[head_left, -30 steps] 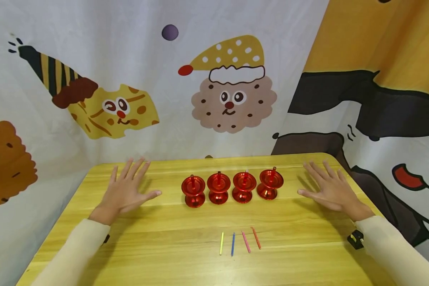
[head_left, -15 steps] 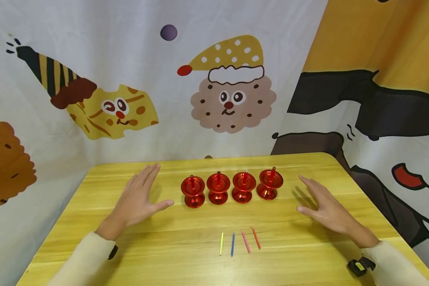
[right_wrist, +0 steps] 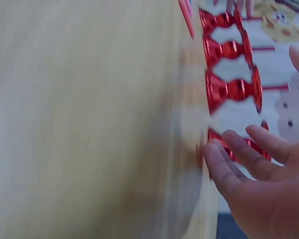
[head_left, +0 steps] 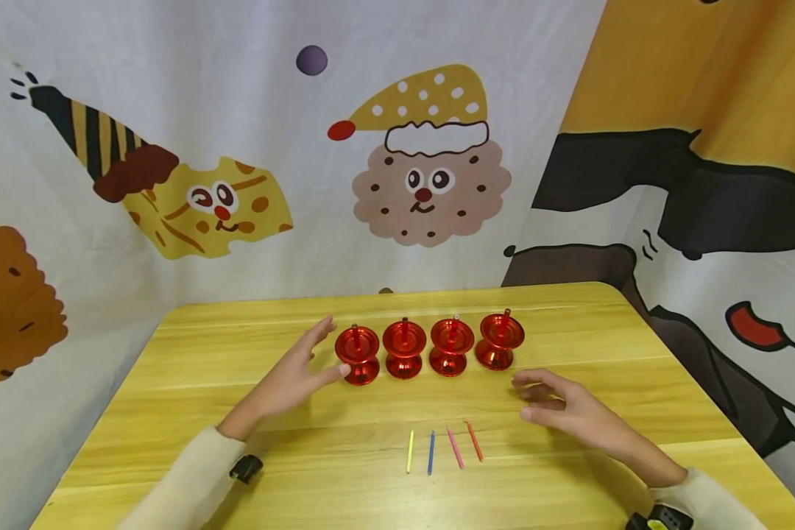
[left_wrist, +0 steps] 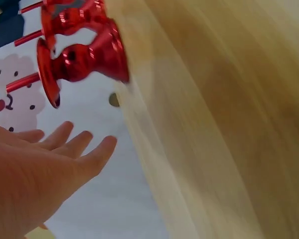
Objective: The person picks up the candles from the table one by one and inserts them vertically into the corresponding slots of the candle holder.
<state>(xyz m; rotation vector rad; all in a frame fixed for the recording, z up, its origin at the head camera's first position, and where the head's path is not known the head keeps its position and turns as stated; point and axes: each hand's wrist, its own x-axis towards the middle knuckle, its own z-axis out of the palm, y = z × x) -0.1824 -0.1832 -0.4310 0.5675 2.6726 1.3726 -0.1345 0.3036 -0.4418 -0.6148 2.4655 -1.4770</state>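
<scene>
Several shiny red candle holders (head_left: pixel 405 346), each with an upright central peg, stand in a row on the table. My left hand (head_left: pixel 285 383) is beside the leftmost holder (head_left: pixel 358 346); its thumb tip overlaps that holder in the head view, but the left wrist view has the fingers (left_wrist: pixel 99 152) apart from the nearest holder (left_wrist: pixel 82 59). To the right and in front of the rightmost holder (head_left: pixel 501 335), my right hand (head_left: pixel 579 416) hovers, fingers loosely bent and holding nothing. Thin candles lie in front: yellow (head_left: pixel 410 452), blue (head_left: pixel 431 453), pink (head_left: pixel 455 448) and red (head_left: pixel 474 442).
The wooden table (head_left: pixel 192 353) has rounded far corners. A cartoon-printed curtain (head_left: pixel 252 96) hangs behind it and along its sides. Black wrist cameras, such as the left one (head_left: pixel 246 469), sit beneath both pale sleeves (head_left: pixel 185 478).
Both hands have come inward from the table's sides. The left moved right to the leftmost holder; the right moved left and nearer, its spread fingers now bent. Holders and candles stayed put.
</scene>
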